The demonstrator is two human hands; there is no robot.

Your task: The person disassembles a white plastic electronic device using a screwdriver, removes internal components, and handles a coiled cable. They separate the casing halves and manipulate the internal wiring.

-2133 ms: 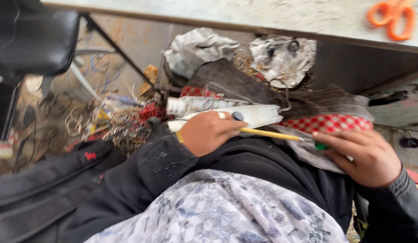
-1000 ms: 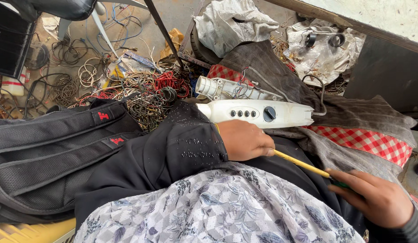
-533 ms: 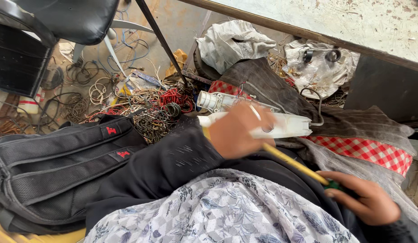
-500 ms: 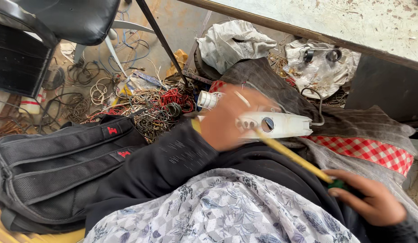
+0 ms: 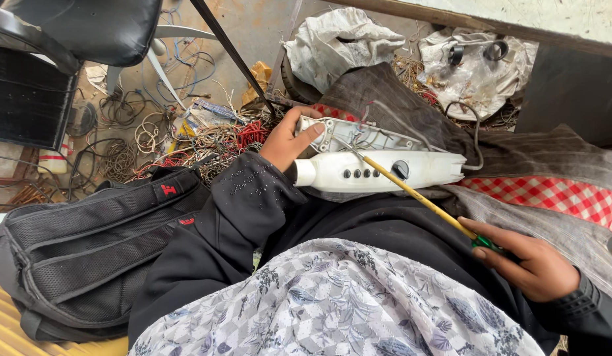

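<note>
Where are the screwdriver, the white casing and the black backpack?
screwdriver (image 5: 418, 196), head view, middle of its yellow shaft.
white casing (image 5: 378, 173), head view, front face beside the row of small holes.
black backpack (image 5: 82, 244), head view, mesh front panel.

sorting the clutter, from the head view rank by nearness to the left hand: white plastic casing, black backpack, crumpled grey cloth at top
1. White plastic casing: touching the left hand, on the lap.
2. Crumpled grey cloth: above, beyond the casing.
3. Black backpack: lower left; close to the cloth's distance.
</note>
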